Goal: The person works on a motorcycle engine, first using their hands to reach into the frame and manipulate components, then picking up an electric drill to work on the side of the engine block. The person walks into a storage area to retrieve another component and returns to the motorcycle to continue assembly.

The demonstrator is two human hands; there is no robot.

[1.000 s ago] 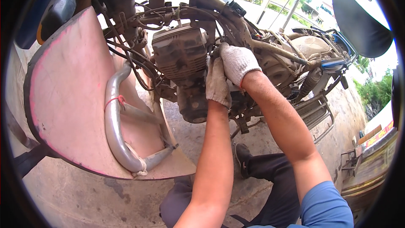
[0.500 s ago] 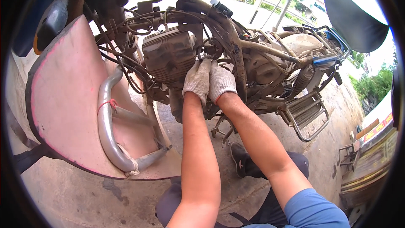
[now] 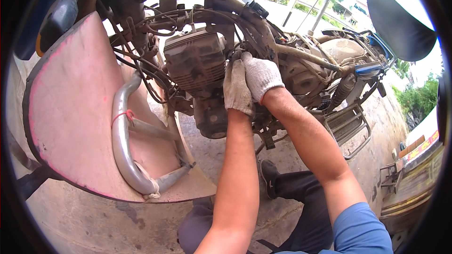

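Note:
A dusty motorcycle engine cylinder (image 3: 194, 61) with cooling fins hangs in the frame in front of me. My left hand (image 3: 238, 87), in a soiled white knit glove, reaches up just right of the cylinder. Beside it and touching it is my right hand (image 3: 263, 77), gloved likewise, its back toward me. The fingertips of both come together at a small dark part (image 3: 238, 52) behind the cylinder, below the frame tube (image 3: 272, 42). Fingers on both hands look closed, but the gloves hide what they grip.
At left stands a pink-white leg shield (image 3: 70, 108) with a bent metal crash bar (image 3: 121, 131) tied by red cord. Cables (image 3: 136, 56) run ahead of the engine. A footrest rack (image 3: 349, 124) juts out at right. Wooden furniture (image 3: 414, 183) stands farther right on the concrete floor.
Both hands have shifted right and slightly up in the picture, with the view itself moving a little. The right hand has turned, showing more of its back. Both stay at the same spot behind the cylinder.

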